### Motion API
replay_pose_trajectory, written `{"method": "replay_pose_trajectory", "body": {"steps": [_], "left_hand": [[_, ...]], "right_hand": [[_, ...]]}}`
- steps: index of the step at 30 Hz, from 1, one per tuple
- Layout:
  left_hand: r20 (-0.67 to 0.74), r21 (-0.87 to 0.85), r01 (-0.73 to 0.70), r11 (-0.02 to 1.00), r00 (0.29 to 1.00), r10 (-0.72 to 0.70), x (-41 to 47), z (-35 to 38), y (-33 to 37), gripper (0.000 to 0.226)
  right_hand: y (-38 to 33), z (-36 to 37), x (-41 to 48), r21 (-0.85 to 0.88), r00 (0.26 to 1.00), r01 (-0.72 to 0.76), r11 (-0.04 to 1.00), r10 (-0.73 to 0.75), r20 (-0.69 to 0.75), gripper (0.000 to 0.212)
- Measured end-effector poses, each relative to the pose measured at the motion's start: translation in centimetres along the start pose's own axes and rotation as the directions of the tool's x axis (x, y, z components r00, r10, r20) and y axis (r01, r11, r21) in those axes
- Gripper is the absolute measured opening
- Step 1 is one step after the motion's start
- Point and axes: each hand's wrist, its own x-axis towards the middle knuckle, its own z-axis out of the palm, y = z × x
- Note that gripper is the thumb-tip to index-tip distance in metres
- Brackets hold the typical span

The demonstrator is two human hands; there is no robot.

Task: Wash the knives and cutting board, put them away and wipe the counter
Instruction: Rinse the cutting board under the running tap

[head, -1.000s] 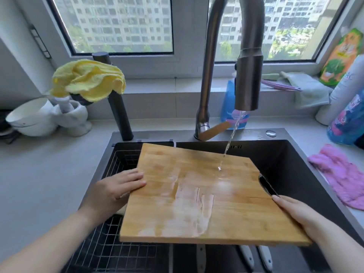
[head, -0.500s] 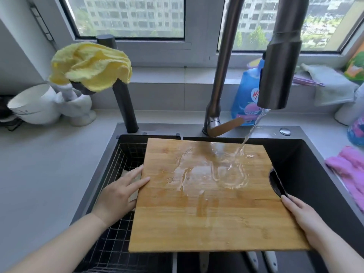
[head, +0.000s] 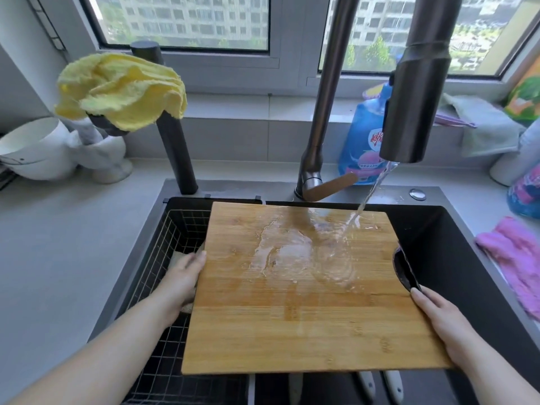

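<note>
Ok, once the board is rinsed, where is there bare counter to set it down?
The widest bare patch is the counter left of the sink, in front of the white bowl. The right side is crowded: a pink cloth and bottles. Behind the sink, the faucet and blue pouch fill the strip.

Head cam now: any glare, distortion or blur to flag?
Head view: daylight from the window glares off the wet film on the board; wide-angle lens bends the faucet and sink edges; spray head looms large and soft; both hands' outlines stay sharp.
</note>
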Motion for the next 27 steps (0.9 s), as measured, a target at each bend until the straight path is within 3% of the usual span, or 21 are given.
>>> {"method": "replay_pose_trajectory", "body": {"steps": [2,6,10,13,15,18,21,24,26,27], "left_hand": [[0.115,-0.117,0.095,0.989,0.99,-0.081,-0.1,0.4,0.2,0.033],[0.164,-0.112,0.112,0.987,0.982,-0.092,0.3,0.1,0.2,0.02],[0.22,-0.086,0.088,0.992,0.973,-0.067,0.7,-0.7,0.2,0.02],[0.238,-0.085,0.056,0.995,0.971,-0.035,0.7,-0.6,0.2,0.016],[0.251,-0.1,0.043,0.994,0.968,-0.016,0.6,-0.5,0.1,0.016],[0.249,-0.137,0.051,0.989,0.968,-0.016,0.5,-0.4,-0.3,0.016],[0.264,-0.147,0.053,0.988,0.964,-0.012,0.5,-0.4,-0.7,0.019],[0.305,-0.16,0.042,0.986,0.952,0.009,0.4,-0.4,-0.7,0.025],[0.328,-0.182,0.029,0.983,0.944,0.033,0.3,-0.4,-0.6,0.048],[0.33,-0.173,0.027,0.985,0.943,0.032,0.5,-0.5,-0.7,0.063]], "right_hand": [[0.1,0.0,-0.2,0.0,1.0,0.005,1.0,-0.005,0.013,0.04],[0.5,0.2,-0.4,-0.009,0.996,-0.058,0.998,0.059,0.072,0.044],[0.3,1.6,0.3,-0.233,0.996,-0.061,0.97,0.075,0.05,0.053],[-1.3,4.3,0.6,-0.562,0.987,0.124,0.818,-0.16,-0.014,0.063],[-2.9,7.0,0.2,-0.659,0.927,0.353,0.664,-0.345,0.148,0.065],[-4.8,10.5,0.4,-0.664,0.816,0.568,0.486,-0.437,0.378,0.062],[-5.9,11.1,3.4,-0.71,0.841,0.517,0.478,-0.436,0.319,0.061],[-6.9,10.2,6.1,-0.744,0.932,0.297,0.598,-0.352,0.089,0.06],[-7.4,10.7,6.1,-0.769,0.939,0.262,0.583,-0.337,0.065,0.06],[-7.5,11.4,5.5,-0.772,0.913,0.342,0.536,-0.383,0.138,0.059]]}}
